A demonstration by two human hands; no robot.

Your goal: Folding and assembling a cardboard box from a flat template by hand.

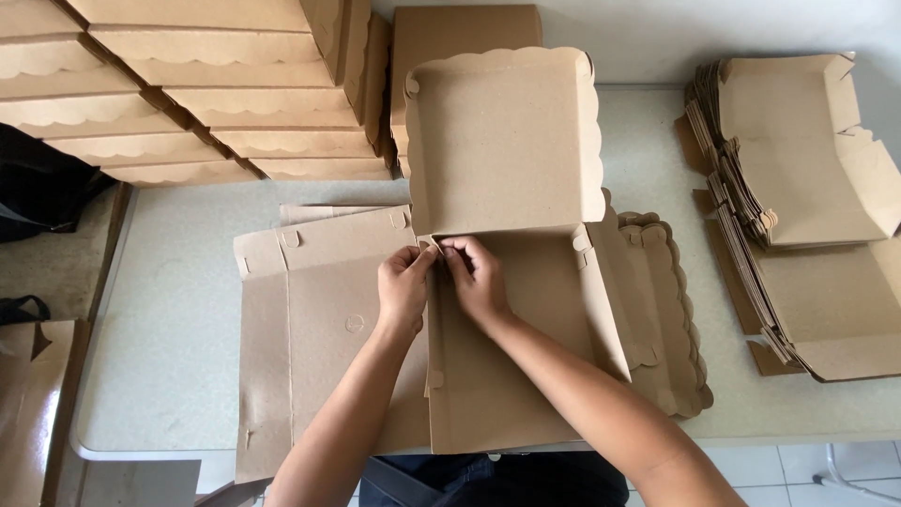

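Head view: my left hand [404, 286] and right hand [477, 280] pinch, fingertips narrow, the back-left corner tab of the half-folded kraft box [526, 319] lying just ahead on the table [169, 310], its long axis running away from me.

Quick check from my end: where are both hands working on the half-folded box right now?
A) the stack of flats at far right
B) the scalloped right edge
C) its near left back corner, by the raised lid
C: the left hand and right hand pinch together at the half-folded box's corner where the raised lid meets the side wall.
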